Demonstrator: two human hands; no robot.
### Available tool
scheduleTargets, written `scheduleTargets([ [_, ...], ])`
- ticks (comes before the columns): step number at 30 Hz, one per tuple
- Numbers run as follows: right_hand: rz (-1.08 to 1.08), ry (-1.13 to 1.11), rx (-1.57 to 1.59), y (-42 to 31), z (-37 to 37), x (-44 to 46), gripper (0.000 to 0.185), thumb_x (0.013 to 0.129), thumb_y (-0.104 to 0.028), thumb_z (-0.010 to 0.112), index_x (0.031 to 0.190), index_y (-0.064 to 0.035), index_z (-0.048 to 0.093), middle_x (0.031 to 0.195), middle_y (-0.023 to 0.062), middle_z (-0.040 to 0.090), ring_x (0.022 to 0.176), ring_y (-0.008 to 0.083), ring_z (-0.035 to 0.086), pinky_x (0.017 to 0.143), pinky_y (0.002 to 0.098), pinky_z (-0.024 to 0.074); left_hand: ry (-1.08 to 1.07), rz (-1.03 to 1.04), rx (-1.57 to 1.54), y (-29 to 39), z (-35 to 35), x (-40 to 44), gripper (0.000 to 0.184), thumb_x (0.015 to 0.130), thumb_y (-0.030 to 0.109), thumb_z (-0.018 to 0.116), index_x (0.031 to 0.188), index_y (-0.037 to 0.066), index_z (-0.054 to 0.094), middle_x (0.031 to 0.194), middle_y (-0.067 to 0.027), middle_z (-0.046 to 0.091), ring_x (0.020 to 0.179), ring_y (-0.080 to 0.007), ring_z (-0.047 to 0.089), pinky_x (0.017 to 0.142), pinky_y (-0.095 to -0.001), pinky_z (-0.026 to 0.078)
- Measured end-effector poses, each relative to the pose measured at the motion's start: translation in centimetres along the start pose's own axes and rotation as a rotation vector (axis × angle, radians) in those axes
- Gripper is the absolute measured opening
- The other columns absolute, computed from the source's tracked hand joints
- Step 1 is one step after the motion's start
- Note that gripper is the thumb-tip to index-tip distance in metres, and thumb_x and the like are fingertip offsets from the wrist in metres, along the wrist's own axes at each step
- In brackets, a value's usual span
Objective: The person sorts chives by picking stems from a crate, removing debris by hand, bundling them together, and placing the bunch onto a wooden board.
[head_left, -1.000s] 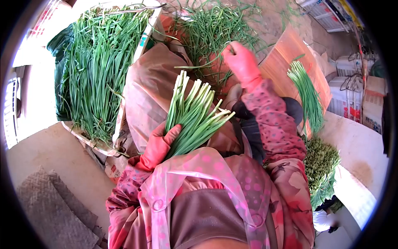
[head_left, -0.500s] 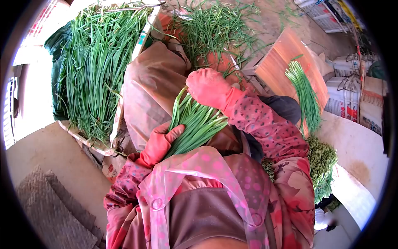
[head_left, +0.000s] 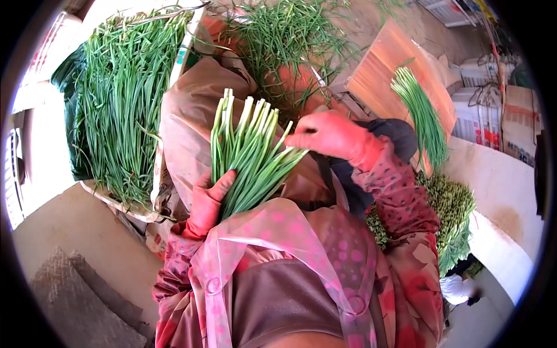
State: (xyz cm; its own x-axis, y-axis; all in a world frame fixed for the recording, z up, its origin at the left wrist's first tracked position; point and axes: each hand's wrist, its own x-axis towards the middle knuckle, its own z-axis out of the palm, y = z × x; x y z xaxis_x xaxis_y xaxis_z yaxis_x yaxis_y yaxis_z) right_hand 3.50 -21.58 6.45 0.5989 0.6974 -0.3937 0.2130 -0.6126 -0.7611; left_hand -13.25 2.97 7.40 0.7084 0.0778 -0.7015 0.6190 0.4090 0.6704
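My left hand [head_left: 210, 200], in a red rubber glove, is closed around the lower part of a bunch of garlic chives [head_left: 246, 153]. The pale cut ends of the stalks fan upward, and the green leaves run down towards my apron. At the bunch's right edge, my right hand [head_left: 331, 138], gloved the same way, has its fingertips pinched together at the end of a stalk [head_left: 288, 130]. A second bunch of chives [head_left: 422, 116] lies on a slanted wooden board [head_left: 371, 72] to the right, its pale ends pointing up.
On the left stands a crate [head_left: 158, 174] heaped with long chives [head_left: 130, 110]. Loose green trimmings [head_left: 290, 29] litter the ground ahead. Stacked bundles [head_left: 449, 211] sit by my right elbow, with white crates [head_left: 478, 113] beyond. A grey quilted mat [head_left: 81, 301] lies at lower left.
My right hand has come down and right from above the bunch to its right edge. The stalk ends, covered before, now show spread upright in my left hand.
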Motion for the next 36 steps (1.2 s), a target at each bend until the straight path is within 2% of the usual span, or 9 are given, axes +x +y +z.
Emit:
scheduleTargets([
  [6, 0.132, 0.197, 0.745, 2.9, 3.3, 0.8, 0.036, 0.093, -0.035, 0.057, 0.079, -0.0024, 0.060, 0.070, 0.0054, 0.063, 0.063, 0.0140, 0.060, 0.057, 0.0291, 0.0484, -0.022, 0.017, -0.031, -0.3, -0.3, -0.2, 0.038, 0.089, 0.019, 0.067, 0.118, -0.003, 0.057, 0.105, -0.0085, 0.065, 0.089, -0.0138, 0.062, 0.081, -0.0269, 0.050],
  [10, 0.328, 0.495, 0.826, 6.7, 0.9, -0.4, 0.037, 0.094, -0.038, 0.055, 0.083, -0.0027, 0.056, 0.069, 0.0046, 0.059, 0.055, 0.0118, 0.052, 0.050, 0.0276, 0.0467, 0.015, 0.048, -0.020, -0.7, -0.6, 0.0, 0.038, 0.088, 0.019, 0.068, 0.117, -0.004, 0.057, 0.105, -0.0089, 0.065, 0.090, -0.0146, 0.062, 0.083, -0.0278, 0.050],
  [12, 0.431, 0.396, 0.804, 6.6, 0.7, -1.7, 0.036, 0.095, -0.037, 0.056, 0.092, -0.0015, 0.059, 0.079, 0.0057, 0.063, 0.067, 0.0127, 0.059, 0.060, 0.0265, 0.0499, 0.023, 0.046, -0.022, -0.7, -0.6, 0.0, 0.038, 0.088, 0.018, 0.068, 0.117, -0.004, 0.058, 0.105, -0.0089, 0.065, 0.090, -0.0147, 0.062, 0.082, -0.0278, 0.050],
  [15, -0.039, 0.271, 0.833, 2.8, 2.3, -3.1, 0.038, 0.090, -0.033, 0.064, 0.111, -0.0006, 0.060, 0.104, 0.0066, 0.065, 0.093, 0.0124, 0.061, 0.081, 0.0263, 0.0495, 0.024, 0.030, -0.009, -0.8, -0.6, 0.1, 0.037, 0.088, 0.017, 0.068, 0.117, -0.003, 0.058, 0.105, -0.0090, 0.065, 0.089, -0.0149, 0.063, 0.082, -0.0279, 0.050],
  [18, -0.028, 0.185, 0.627, 1.3, 4.5, -1.5, 0.024, 0.087, -0.023, 0.068, 0.096, -0.0005, 0.065, 0.086, 0.0056, 0.068, 0.081, 0.0111, 0.063, 0.073, 0.0275, 0.0496, 0.017, 0.036, 0.014, -0.7, 0.0, 0.1, 0.036, 0.088, 0.016, 0.068, 0.117, -0.003, 0.058, 0.103, -0.0087, 0.066, 0.087, -0.0149, 0.063, 0.080, -0.0278, 0.050],
  [22, 0.163, 0.541, 0.896, 2.7, 4.2, -0.2, 0.021, 0.090, -0.022, 0.061, 0.088, -0.0014, 0.066, 0.075, 0.0058, 0.066, 0.072, 0.0122, 0.063, 0.067, 0.0274, 0.0499, 0.012, 0.052, -0.008, -0.4, -0.1, -0.2, 0.035, 0.088, 0.015, 0.067, 0.117, -0.003, 0.058, 0.104, -0.0087, 0.066, 0.087, -0.0147, 0.063, 0.080, -0.0277, 0.051],
  [27, -0.014, 0.207, 1.040, 0.9, 5.9, -3.9, 0.075, 0.089, -0.043, 0.062, 0.142, -0.0003, 0.030, 0.133, 0.0110, 0.050, 0.116, 0.0144, 0.051, 0.096, 0.0301, 0.0428, 0.059, 0.087, -0.003, 0.2, -0.1, -0.2, 0.034, 0.088, 0.014, 0.066, 0.116, -0.003, 0.059, 0.103, -0.0085, 0.066, 0.085, -0.0143, 0.063, 0.079, -0.0270, 0.051],
  [30, -0.141, 0.226, 1.295, -0.5, 8.3, -0.7, 0.065, 0.092, -0.032, 0.062, 0.140, 0.0012, 0.034, 0.127, 0.0078, 0.054, 0.116, 0.0158, 0.051, 0.099, 0.0322, 0.0408, 0.033, 0.096, 0.051, 0.8, 0.5, 0.6, 0.033, 0.089, 0.015, 0.066, 0.116, -0.003, 0.058, 0.101, -0.0079, 0.066, 0.084, -0.0139, 0.064, 0.077, -0.0266, 0.051],
  [36, -0.139, 0.387, 1.453, -1.7, 6.4, 8.7, 0.042, 0.086, -0.009, 0.067, 0.125, -0.0007, 0.052, 0.099, 0.0046, 0.064, 0.085, 0.0117, 0.063, 0.074, 0.0237, 0.0507, -0.126, -0.044, 0.207, 2.1, 0.2, 4.4, 0.037, 0.089, 0.022, 0.067, 0.118, -0.001, 0.058, 0.098, -0.0048, 0.067, 0.083, -0.0122, 0.063, 0.076, -0.0263, 0.051],
])
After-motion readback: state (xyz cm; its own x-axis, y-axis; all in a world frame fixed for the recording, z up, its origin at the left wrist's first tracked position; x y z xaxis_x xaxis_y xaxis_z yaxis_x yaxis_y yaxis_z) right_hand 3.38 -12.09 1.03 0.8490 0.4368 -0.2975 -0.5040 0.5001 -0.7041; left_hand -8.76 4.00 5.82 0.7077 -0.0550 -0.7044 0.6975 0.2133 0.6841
